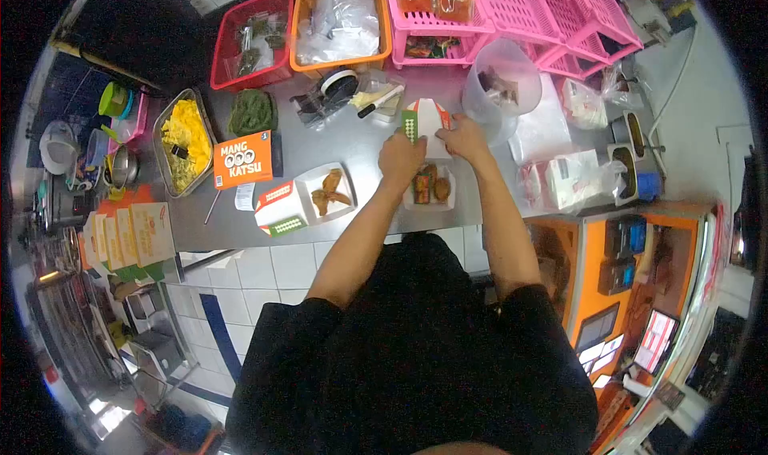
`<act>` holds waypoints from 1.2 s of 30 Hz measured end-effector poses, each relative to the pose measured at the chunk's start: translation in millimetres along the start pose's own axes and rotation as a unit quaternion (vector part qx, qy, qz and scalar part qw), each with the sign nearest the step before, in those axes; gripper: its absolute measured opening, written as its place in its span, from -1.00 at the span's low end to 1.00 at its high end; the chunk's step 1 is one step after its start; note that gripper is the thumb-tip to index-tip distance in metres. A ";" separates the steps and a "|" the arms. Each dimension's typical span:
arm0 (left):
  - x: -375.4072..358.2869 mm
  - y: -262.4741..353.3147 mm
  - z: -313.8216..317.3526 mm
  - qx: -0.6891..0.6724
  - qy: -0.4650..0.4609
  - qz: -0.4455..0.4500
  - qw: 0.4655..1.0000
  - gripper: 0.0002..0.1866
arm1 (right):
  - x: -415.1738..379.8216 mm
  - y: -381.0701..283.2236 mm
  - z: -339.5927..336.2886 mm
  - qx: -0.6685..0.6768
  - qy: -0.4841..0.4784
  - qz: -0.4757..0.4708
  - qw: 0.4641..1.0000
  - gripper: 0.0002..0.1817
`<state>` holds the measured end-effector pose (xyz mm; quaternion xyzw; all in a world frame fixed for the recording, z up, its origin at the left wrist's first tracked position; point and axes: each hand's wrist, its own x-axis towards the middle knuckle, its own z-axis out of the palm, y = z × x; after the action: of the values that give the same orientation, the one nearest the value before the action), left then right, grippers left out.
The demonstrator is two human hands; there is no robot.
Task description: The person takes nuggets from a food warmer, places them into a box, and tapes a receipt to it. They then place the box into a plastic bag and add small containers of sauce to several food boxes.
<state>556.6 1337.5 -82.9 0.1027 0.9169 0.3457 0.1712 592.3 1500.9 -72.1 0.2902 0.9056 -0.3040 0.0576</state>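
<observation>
In front of me on the metal counter is an open paper food box (pixel 415 204) holding several browned pieces of food (pixel 432 185). Its raised lid (pixel 428 119) is white with green and red-orange print. My left hand (pixel 402 155) grips the lid's left side, fingers closed by the green panel. On the right edge, my right hand (pixel 466 139) pinches the lid near its red-orange part. Left of my forearm lies a second open food box (pixel 346 205), with fried pieces (pixel 328 193) inside and its printed lid (pixel 278 207) folded out to the left.
An orange printed box (pixel 243 161) and a metal tray of yellow shreds (pixel 186 135) are at left. Along the back stand a red basket (pixel 218 59), an orange basket (pixel 301 47) and pink racks (pixel 516 11). A clear container (pixel 480 79) is close to my right hand.
</observation>
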 end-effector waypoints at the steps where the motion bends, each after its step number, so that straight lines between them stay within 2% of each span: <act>1: 2.6 5.3 -0.7 -0.001 0.005 -0.004 1.000 -0.44 | -5.2 7.5 -9.7 0.079 -0.031 -0.001 0.996 -0.33; 2: 2.5 10.1 -11.0 0.020 -0.012 0.017 1.000 -0.43 | -12.9 13.8 -17.8 0.159 -0.063 0.000 0.985 -0.32; 3: -0.8 12.8 -21.2 0.043 -0.032 0.036 0.998 -0.42 | -22.1 20.4 -23.8 0.162 -0.069 0.001 0.984 -0.32; 5: -12.6 14.8 -43.4 0.058 -0.042 0.041 0.997 -0.46 | -43.6 29.5 -32.8 0.278 -0.074 -0.107 0.952 -0.39; 6: -16.4 6.3 -50.5 0.007 -0.023 0.150 0.988 -0.49 | -51.1 37.3 -31.7 0.287 -0.074 -0.106 0.949 -0.39; 7: -20.0 -1.7 -57.5 -0.045 -0.003 0.257 0.965 -0.51 | -57.3 46.0 -31.4 0.258 -0.050 -0.169 0.950 -0.44; 8: -24.1 -11.8 -62.9 -0.039 -0.001 0.258 0.965 -0.51 | -61.2 54.2 -31.6 0.227 -0.025 -0.234 0.945 -0.49; 9: -31.0 -25.7 -65.9 0.035 0.005 0.348 0.937 -0.49 | -64.7 64.2 -27.0 0.232 -0.025 -0.236 0.943 -0.49; 10: -39.3 -37.7 -66.0 0.108 0.010 0.434 0.894 -0.47 | -68.1 75.9 -17.8 0.117 -0.034 -0.293 0.948 -0.48; 11: -48.3 -46.8 -64.7 0.114 0.009 0.433 0.894 -0.47 | -71.9 84.8 -10.2 -0.001 -0.041 -0.346 0.937 -0.48; 12: -57.6 -55.9 -63.3 0.197 -0.025 0.448 0.872 -0.47 | -75.8 93.6 -2.7 0.005 -0.041 -0.347 0.937 -0.48; 13: -63.7 -60.2 -62.5 0.278 -0.057 0.459 0.842 -0.47 | -79.3 95.7 -0.2 -0.030 -0.003 -0.425 0.904 -0.45; 14: -66.0 -63.2 -60.0 0.278 -0.051 0.466 0.839 -0.47 | -82.1 97.0 2.1 -0.065 0.035 -0.501 0.862 -0.42; 15: -67.6 -67.5 -59.0 0.281 -0.050 0.464 0.838 -0.47 | -88.4 99.1 4.3 -0.062 0.036 -0.503 0.861 -0.42; 17: -73.8 -50.0 -63.9 0.221 -0.054 0.440 0.868 -0.42 | -100.0 88.6 -1.2 0.046 -0.043 -0.382 0.922 -0.36; 18: -68.9 -49.1 -58.2 0.215 -0.051 0.446 0.868 -0.36 | -100.8 86.7 5.3 0.048 -0.047 -0.383 0.921 -0.36; 19: -66.5 -41.1 -52.2 0.216 -0.052 0.441 0.870 -0.36 | -101.5 85.9 15.4 0.176 -0.095 -0.300 0.933 -0.31; 20: -63.5 -27.6 -46.1 0.200 -0.087 0.428 0.877 -0.36 | -101.5 84.8 22.6 0.298 -0.138 -0.210 0.921 -0.27; 22: -56.5 -8.2 -39.5 0.185 -0.115 0.417 0.883 -0.35 | -96.7 83.6 29.5 0.310 -0.152 -0.193 0.918 -0.29; 24: -52.0 3.5 -35.8 0.179 -0.233 0.257 0.921 -0.21 | -92.9 83.5 36.0 0.323 -0.162 -0.173 0.916 -0.31; 25: -53.0 5.0 -34.7 0.180 -0.232 0.260 0.920 -0.21 | -93.3 80.5 38.1 0.412 -0.162 -0.137 0.886 -0.34; 26: -55.5 5.4 -34.0 0.082 -0.202 0.242 0.946 -0.13 | -92.8 77.8 39.2 0.498 -0.159 -0.101 0.847 -0.36; 27: -57.1 5.6 -34.0 -0.016 -0.169 0.221 0.960 -0.06 | -91.4 76.3 38.3 0.500 -0.154 -0.103 0.846 -0.36; 28: -59.4 5.1 -34.4 -0.057 -0.168 0.198 0.964 0.02 | -93.5 66.4 29.0 0.540 -0.170 -0.086 0.820 -0.42; 29: -62.5 2.5 -32.5 -0.052 -0.168 0.201 0.964 0.02 | -96.0 58.4 25.7 0.578 -0.188 -0.067 0.791 -0.48; 31: -71.7 -1.5 -33.0 0.039 -0.102 0.235 0.966 0.00 | -100.6 49.1 33.9 0.594 -0.151 -0.071 0.787 -0.55; 33: -71.7 -1.2 -45.2 0.032 -0.090 0.219 0.971 -0.03 | -105.1 38.3 40.5 0.603 -0.116 -0.077 0.786 -0.62; 35: -63.8 1.0 -65.6 -0.151 -0.156 0.044 0.975 -0.04 | -117.0 25.3 48.8 0.681 -0.103 -0.036 0.725 -0.69; 36: -63.8 5.6 -80.2 -0.245 -0.173 0.017 0.954 -0.03 | -121.0 25.9 61.7 0.664 -0.115 -0.095 0.733 -0.57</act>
<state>584.9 1274.0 -7.4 0.1319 0.7585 0.5392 0.3414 702.3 1422.2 -101.4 0.1297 0.4828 -0.8628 -0.0757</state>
